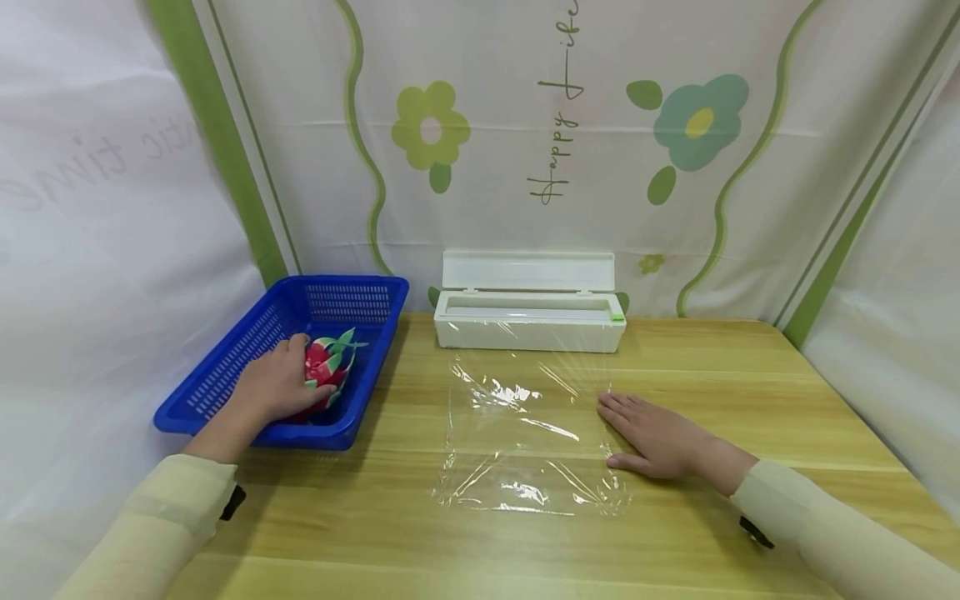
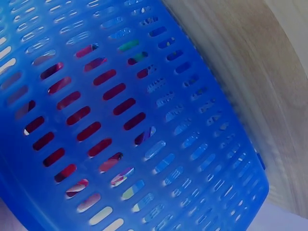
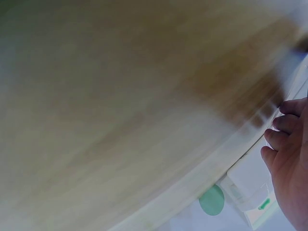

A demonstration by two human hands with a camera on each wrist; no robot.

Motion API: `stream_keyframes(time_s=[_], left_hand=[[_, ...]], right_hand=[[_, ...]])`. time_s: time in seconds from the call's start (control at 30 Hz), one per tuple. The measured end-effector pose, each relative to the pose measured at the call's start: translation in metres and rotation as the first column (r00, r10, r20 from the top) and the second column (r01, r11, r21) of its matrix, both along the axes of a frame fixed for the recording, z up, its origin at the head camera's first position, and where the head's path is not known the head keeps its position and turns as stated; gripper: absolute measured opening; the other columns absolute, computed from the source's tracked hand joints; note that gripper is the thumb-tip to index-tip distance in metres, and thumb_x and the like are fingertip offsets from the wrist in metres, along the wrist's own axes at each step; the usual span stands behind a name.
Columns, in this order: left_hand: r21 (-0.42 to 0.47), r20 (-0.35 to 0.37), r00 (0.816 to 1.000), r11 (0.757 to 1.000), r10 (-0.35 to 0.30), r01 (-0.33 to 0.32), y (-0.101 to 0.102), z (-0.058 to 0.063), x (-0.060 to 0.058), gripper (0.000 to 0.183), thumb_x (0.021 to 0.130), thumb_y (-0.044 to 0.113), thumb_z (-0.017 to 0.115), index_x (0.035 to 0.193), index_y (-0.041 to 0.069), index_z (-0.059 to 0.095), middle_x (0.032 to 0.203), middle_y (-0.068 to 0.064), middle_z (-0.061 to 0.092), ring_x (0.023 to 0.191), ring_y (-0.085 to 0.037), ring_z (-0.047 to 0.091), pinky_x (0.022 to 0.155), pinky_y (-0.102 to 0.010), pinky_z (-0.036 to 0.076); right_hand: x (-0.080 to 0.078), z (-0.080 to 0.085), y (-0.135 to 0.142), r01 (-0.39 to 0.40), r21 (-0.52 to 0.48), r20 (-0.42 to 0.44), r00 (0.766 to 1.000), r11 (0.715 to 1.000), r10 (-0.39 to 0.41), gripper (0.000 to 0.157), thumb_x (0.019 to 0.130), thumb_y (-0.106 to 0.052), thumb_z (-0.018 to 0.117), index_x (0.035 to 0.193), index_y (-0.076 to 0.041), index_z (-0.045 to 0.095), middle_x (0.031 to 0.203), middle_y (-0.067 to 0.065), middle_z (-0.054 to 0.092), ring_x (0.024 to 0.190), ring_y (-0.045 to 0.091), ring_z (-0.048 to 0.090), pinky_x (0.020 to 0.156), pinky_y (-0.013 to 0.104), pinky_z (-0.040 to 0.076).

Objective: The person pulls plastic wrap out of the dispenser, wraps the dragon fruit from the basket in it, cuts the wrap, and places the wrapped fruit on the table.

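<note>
In the head view my left hand [image 1: 272,382] reaches into the blue basket [image 1: 388,333] and grips a red dragon fruit [image 1: 318,360] with green leafy scales, fingers at its far side and thumb at its near side. The left wrist view shows the basket's slotted wall [image 2: 211,139], with red of the fruit in the slots; the hand is hidden there. A sheet of clear plastic wrap [image 1: 525,433] lies on the table, drawn out from a white wrap dispenser [image 1: 528,335]. My right hand [image 1: 658,435] rests with straight fingers at the sheet's right edge.
The dispenser's lid [image 1: 528,271] stands open at the back of the wooden table [image 1: 360,533], with a small green piece [image 1: 618,317] at its right end. White curtains [image 1: 495,225] with printed flowers enclose the back and sides.
</note>
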State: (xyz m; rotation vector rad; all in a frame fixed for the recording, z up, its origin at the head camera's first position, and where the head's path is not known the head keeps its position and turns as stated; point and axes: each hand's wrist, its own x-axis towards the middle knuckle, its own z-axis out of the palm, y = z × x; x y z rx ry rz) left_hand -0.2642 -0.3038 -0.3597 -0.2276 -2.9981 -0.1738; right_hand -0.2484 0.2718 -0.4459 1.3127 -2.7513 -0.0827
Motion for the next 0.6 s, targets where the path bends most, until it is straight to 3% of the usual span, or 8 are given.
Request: stream_keyframes(time_s=[0.13, 0.27, 0.4, 0.6], left_hand=[[-0.045, -0.086, 0.996, 0.998, -0.035, 0.032, 0.0021, 0.0027, 0.0026, 0.092, 0.079, 0.048, 0.075, 0.135, -0.013, 0.033, 0.118, -0.037, 0.050, 0.098, -0.051, 0.055, 0.079, -0.063, 0.047], [-0.080, -0.206, 0.975, 0.994, -0.083, 0.068, 0.0033, 0.0033, 0.0043, 0.088, 0.075, 0.044, 0.079, 0.131, -0.011, 0.038, 0.110, -0.034, 0.053, 0.093, -0.049, 0.056, 0.073, -0.061, 0.049], [-0.121, -0.316, 0.939, 0.987, -0.135, 0.101, 0.0048, 0.0040, 0.0056, 0.085, 0.070, 0.043, 0.083, 0.125, -0.007, 0.042, 0.103, -0.028, 0.055, 0.089, -0.044, 0.056, 0.067, -0.057, 0.049], [-0.188, -0.440, 0.875, 0.973, -0.203, 0.132, 0.0070, 0.0056, 0.0060, 0.088, 0.064, 0.041, 0.087, 0.127, -0.004, 0.045, 0.108, -0.026, 0.056, 0.092, -0.044, 0.055, 0.068, -0.058, 0.048]], right_hand=[[-0.0003, 0.0013, -0.0002, 0.006, 0.018, 0.019, 1.000, 1.000, -0.007, 0.082, 0.098, -0.059, 0.041, 0.145, 0.008, 0.035, 0.151, 0.026, 0.031, 0.139, 0.039, 0.030, 0.111, 0.050, 0.027], [-0.0004, 0.0015, -0.0003, 0.011, 0.025, 0.026, 1.000, 1.000, -0.012, 0.083, 0.098, -0.059, 0.040, 0.145, 0.008, 0.034, 0.151, 0.025, 0.031, 0.139, 0.038, 0.029, 0.111, 0.049, 0.026], [0.0002, 0.0023, -0.0006, 0.011, 0.028, 0.026, 1.000, 1.000, -0.012, 0.082, 0.098, -0.059, 0.040, 0.145, 0.008, 0.035, 0.151, 0.025, 0.031, 0.139, 0.038, 0.030, 0.111, 0.049, 0.026], [0.0006, 0.0035, -0.0008, 0.009, 0.024, 0.027, 1.000, 1.000, -0.010, 0.082, 0.098, -0.059, 0.041, 0.145, 0.008, 0.035, 0.151, 0.025, 0.031, 0.139, 0.039, 0.030, 0.111, 0.050, 0.026]])
